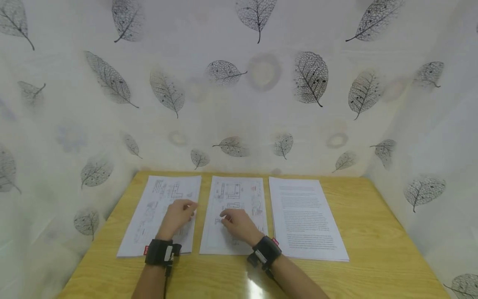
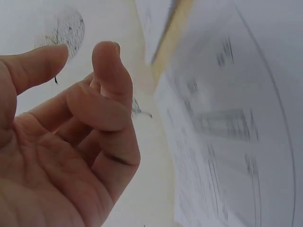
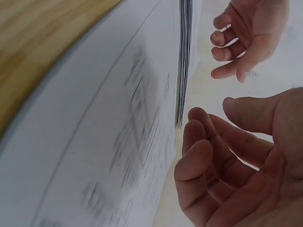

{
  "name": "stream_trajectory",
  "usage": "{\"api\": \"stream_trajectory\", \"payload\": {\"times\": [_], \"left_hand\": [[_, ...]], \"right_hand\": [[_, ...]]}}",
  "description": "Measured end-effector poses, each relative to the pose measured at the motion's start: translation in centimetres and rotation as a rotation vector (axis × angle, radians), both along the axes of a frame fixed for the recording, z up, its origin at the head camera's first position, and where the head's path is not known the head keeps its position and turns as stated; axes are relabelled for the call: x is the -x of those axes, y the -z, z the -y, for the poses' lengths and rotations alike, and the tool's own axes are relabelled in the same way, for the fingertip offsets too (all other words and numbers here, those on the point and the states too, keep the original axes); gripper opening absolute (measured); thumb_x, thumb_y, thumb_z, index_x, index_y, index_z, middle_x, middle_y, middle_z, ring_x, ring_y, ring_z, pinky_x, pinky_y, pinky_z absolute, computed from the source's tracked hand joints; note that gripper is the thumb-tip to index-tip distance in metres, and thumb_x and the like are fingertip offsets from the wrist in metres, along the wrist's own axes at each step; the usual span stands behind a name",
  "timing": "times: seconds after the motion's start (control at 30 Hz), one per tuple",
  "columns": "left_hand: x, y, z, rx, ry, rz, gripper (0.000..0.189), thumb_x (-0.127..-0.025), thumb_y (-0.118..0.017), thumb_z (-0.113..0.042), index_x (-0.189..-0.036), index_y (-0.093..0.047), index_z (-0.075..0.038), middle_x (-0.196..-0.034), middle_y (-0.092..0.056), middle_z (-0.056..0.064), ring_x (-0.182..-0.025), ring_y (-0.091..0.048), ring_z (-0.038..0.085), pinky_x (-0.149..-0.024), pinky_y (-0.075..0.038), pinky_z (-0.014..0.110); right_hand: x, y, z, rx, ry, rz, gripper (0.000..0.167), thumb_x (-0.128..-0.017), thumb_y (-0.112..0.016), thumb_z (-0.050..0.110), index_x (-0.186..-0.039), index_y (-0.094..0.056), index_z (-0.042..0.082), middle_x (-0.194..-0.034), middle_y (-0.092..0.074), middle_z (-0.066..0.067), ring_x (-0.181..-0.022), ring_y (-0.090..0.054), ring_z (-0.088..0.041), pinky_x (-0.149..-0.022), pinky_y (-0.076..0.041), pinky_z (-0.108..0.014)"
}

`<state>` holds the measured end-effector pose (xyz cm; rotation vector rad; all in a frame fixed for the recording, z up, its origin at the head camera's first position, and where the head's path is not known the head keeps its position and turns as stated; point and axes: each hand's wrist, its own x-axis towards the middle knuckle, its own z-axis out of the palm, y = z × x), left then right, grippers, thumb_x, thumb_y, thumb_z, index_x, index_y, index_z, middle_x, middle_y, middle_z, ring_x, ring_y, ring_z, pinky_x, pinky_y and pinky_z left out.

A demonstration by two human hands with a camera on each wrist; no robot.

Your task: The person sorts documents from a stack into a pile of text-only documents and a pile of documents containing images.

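Note:
My left hand (image 1: 178, 216) hovers over the right part of the left paper stack (image 1: 143, 224), which shows printed drawings. In the left wrist view the fingers of the left hand (image 2: 71, 127) bend loosely with nothing between them. Over the middle paper stack (image 1: 213, 245), printed with part drawings, is my right hand (image 1: 239, 224), thumb and fingers loosely curved around nothing. The right wrist view shows the right hand (image 3: 236, 165) beside the upright-looking sheet (image 3: 109, 118), with the left hand (image 3: 253, 33) beyond it.
A third paper stack (image 1: 306, 220), covered in lines of text, lies to the right. All three sit side by side on a wooden table (image 1: 384, 241). A leaf-patterned curtain (image 1: 239, 104) hangs behind the table and along both sides. Each wrist wears a black camera band (image 1: 159, 252) with a cable.

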<state>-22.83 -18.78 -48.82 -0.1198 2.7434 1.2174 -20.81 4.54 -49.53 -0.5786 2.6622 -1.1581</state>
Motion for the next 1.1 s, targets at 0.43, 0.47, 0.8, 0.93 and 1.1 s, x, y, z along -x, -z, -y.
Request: {"api": "stream_trajectory", "payload": {"times": [0.43, 0.47, 0.8, 0.93, 1.1], "left_hand": [[-0.7, -0.2, 5.2, 0.178, -0.133, -0.037, 0.044, -0.098, -0.055, -0.030, -0.123, -0.060, 0.006, -0.109, -0.066, 0.024, -0.089, -0.063, 0.031, -0.072, -0.050, 0.040], [-0.8, -0.2, 5.5, 0.179, -0.143, -0.025, 0.047, -0.098, -0.054, -0.029, -0.126, -0.057, 0.008, -0.112, -0.064, 0.027, -0.093, -0.063, 0.035, -0.075, -0.050, 0.043], [-1.4, 0.2, 8.5, 0.294, -0.368, 0.019, 0.062, -0.094, -0.056, -0.022, -0.137, -0.035, 0.017, -0.123, -0.042, 0.040, -0.110, -0.041, 0.052, -0.093, -0.037, 0.066], [-1.7, 0.7, 9.0, 0.345, -0.401, 0.090, 0.061, -0.090, -0.060, -0.021, -0.130, -0.036, 0.018, -0.114, -0.039, 0.039, -0.105, -0.038, 0.051, -0.087, -0.037, 0.064], [-2.0, 1.2, 9.6, 0.397, -0.401, 0.143, 0.057, -0.090, -0.059, -0.022, -0.121, -0.038, 0.022, -0.108, -0.037, 0.039, -0.103, -0.038, 0.052, -0.085, -0.041, 0.062]], "right_hand": [[0.7, -0.5, 6.3, -0.112, -0.043, -0.101, 0.032, -0.095, -0.057, 0.009, -0.126, -0.064, 0.006, -0.121, -0.069, -0.009, -0.103, -0.068, -0.018, -0.088, -0.054, -0.031], [0.7, -0.6, 6.7, -0.134, -0.048, -0.112, 0.033, -0.095, -0.057, 0.008, -0.128, -0.063, 0.007, -0.124, -0.068, -0.008, -0.109, -0.065, -0.018, -0.094, -0.052, -0.031], [1.1, -0.7, 9.4, -0.122, -0.083, 0.019, 0.014, -0.096, -0.053, 0.009, -0.106, -0.062, 0.004, -0.073, -0.050, 0.003, -0.060, -0.048, -0.009, -0.052, -0.041, -0.022], [1.4, -0.2, 10.0, -0.109, -0.038, 0.088, 0.015, -0.093, -0.058, 0.008, -0.108, -0.060, 0.006, -0.077, -0.053, 0.002, -0.065, -0.051, -0.011, -0.055, -0.043, -0.023], [1.4, 0.5, 10.4, -0.099, -0.044, 0.134, 0.020, -0.095, -0.057, 0.011, -0.114, -0.059, 0.007, -0.081, -0.055, 0.001, -0.068, -0.053, -0.012, -0.057, -0.045, -0.024]]}}
